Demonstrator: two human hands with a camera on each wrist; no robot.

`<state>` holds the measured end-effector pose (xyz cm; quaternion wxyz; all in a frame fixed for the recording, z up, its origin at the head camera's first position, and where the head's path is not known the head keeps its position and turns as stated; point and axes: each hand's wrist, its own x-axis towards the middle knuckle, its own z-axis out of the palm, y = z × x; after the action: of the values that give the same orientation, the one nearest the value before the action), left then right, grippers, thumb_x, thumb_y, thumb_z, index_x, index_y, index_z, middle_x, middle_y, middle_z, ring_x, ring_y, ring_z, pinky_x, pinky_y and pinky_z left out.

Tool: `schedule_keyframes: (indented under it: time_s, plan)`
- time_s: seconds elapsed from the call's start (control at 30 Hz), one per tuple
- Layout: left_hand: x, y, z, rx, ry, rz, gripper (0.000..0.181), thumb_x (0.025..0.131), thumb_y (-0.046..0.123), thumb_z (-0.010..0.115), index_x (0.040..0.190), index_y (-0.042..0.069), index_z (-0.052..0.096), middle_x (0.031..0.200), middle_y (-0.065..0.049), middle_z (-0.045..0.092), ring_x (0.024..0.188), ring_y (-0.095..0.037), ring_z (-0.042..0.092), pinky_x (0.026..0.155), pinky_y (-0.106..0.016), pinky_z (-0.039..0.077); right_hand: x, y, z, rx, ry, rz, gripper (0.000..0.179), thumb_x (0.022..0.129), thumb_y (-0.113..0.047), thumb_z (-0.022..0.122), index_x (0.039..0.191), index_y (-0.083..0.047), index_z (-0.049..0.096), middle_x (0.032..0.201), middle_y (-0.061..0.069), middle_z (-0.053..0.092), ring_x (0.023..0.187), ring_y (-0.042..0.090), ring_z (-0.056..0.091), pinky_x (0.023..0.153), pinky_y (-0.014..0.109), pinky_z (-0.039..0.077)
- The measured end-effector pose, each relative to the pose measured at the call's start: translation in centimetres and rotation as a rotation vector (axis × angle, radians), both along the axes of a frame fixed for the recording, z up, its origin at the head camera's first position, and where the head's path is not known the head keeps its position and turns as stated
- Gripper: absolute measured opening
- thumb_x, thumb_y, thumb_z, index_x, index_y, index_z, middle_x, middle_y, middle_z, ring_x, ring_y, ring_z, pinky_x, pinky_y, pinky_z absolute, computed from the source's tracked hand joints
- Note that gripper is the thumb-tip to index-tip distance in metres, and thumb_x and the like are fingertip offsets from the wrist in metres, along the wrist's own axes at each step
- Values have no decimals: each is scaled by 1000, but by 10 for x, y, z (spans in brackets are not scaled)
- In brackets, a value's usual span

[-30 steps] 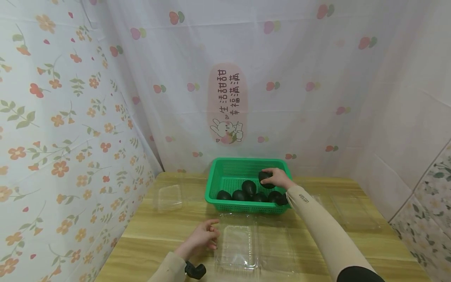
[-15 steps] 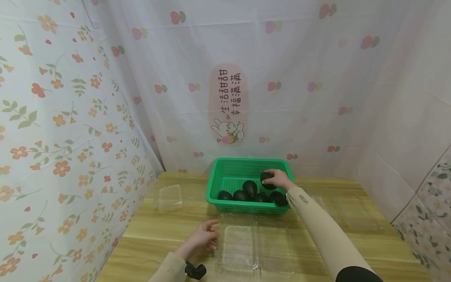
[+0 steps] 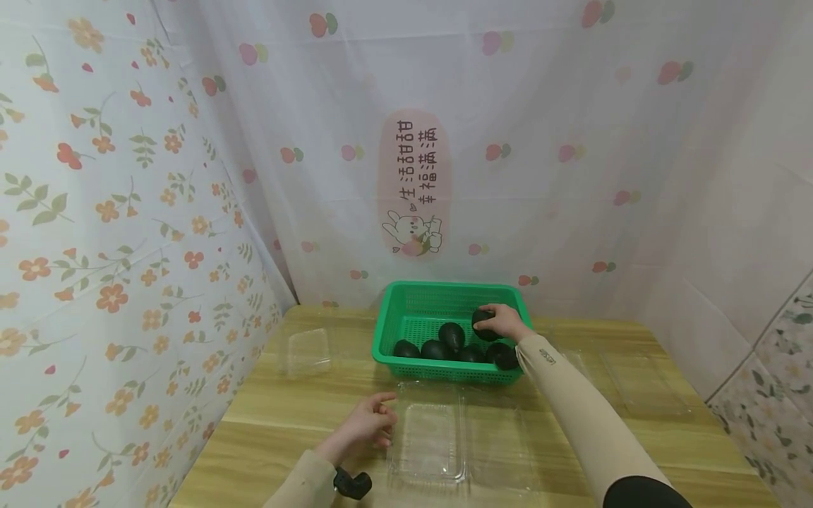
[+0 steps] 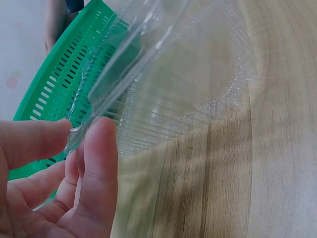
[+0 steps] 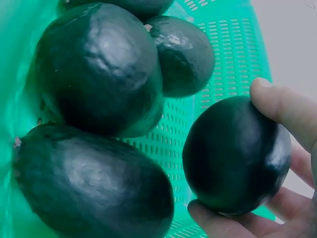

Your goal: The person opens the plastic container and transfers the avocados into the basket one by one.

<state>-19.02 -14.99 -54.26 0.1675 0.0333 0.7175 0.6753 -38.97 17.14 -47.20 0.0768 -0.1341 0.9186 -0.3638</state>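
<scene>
My right hand (image 3: 506,322) holds a dark green avocado (image 5: 233,156) over the green plastic basket (image 3: 457,286), with thumb and fingers round its sides. Several more avocados (image 3: 452,337) lie in the near part of the basket; close up, the right wrist view shows their smooth, shiny skins beside the held one. My left hand (image 3: 365,425) is at the left edge of a clear plastic clamshell box (image 3: 430,443), which lies unfolded in front of the basket. In the left wrist view, thumb and finger pinch the box's thin rim (image 4: 77,135).
Another clear plastic container (image 3: 309,351) rests on the wooden table (image 3: 273,423) at the left. Farther right lies a further clear container (image 3: 644,381), beyond the right forearm. Behind the basket hangs a white printed curtain (image 3: 546,212).
The head view has shifted slightly. Both hands stay nearly still, the right one keeping its grip on the avocado.
</scene>
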Motion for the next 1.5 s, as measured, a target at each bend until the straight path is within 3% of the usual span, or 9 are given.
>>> schedule_keyframes:
  time_s: [0.87, 1.03, 1.27, 1.5]
  plan:
    - [0, -1, 1, -5, 4, 8, 56, 91, -2, 59, 142, -9, 36, 88, -7, 54, 66, -14, 56, 49, -22, 52, -11, 1, -2, 10, -58, 6, 62, 92, -25, 67, 140, 6, 44, 144, 31, 37, 128, 47, 38, 100, 58, 40]
    - [0, -2, 1, -12, -5, 10, 56, 91, -2, 58, 142, -8, 36, 88, -8, 54, 66, -14, 55, 49, -22, 52, -12, 0, -1, 8, -78, 13, 63, 90, -25, 69, 139, 8, 45, 142, 32, 38, 125, 48, 40, 95, 55, 45]
    - [1, -1, 3, -35, 8, 14, 56, 90, -3, 59, 141, -9, 38, 87, -8, 54, 65, -15, 56, 50, -25, 54, -13, 2, -2, -24, -140, 23, 66, 88, -23, 70, 138, 11, 43, 139, 35, 39, 115, 45, 51, 77, 47, 56]
    - [2, -2, 5, -39, 1, 18, 56, 90, -2, 59, 142, -8, 38, 87, -8, 54, 65, -14, 56, 49, -23, 53, -16, 3, -3, -35, -165, 27, 65, 87, -21, 71, 137, 12, 43, 136, 34, 42, 113, 44, 52, 81, 47, 54]
